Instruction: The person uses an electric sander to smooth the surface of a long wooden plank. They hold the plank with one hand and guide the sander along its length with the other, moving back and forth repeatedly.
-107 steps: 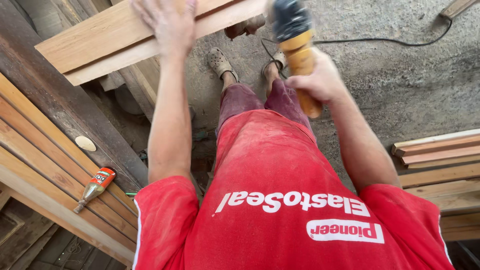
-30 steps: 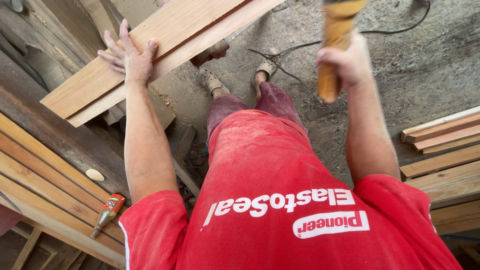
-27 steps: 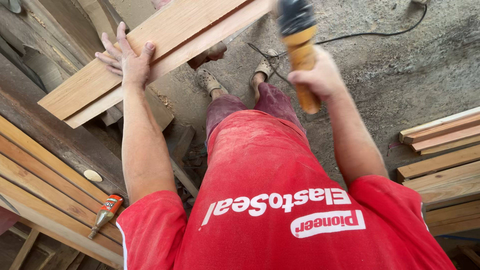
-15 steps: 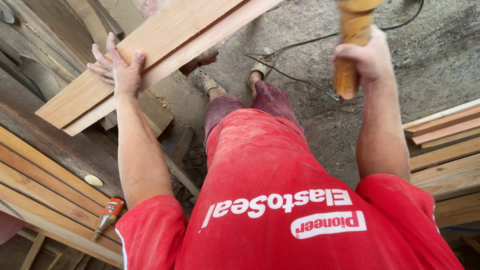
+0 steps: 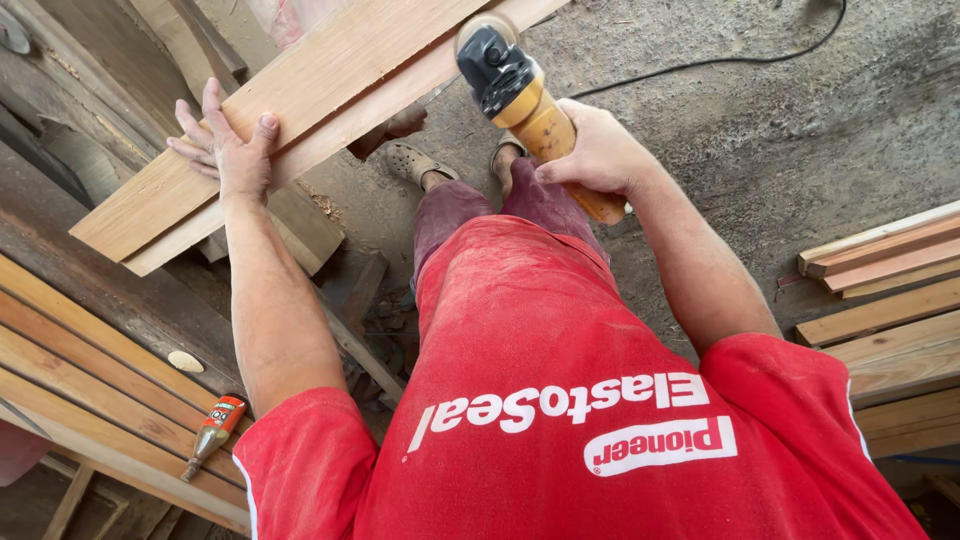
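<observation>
We press our left hand (image 5: 225, 150) flat, fingers spread, on the plank (image 5: 300, 100); our right hand (image 5: 598, 155), arm extended, grips the yellow grinder (image 5: 530, 100) at the plank's edge.

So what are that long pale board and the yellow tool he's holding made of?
The long pale board under the left hand looks like bare, unfinished wood: visible grain, matte surface. The yellow and black power tool in the right hand seems to have a moulded plastic body, smooth and slightly glossy; its working end is hidden.
</observation>
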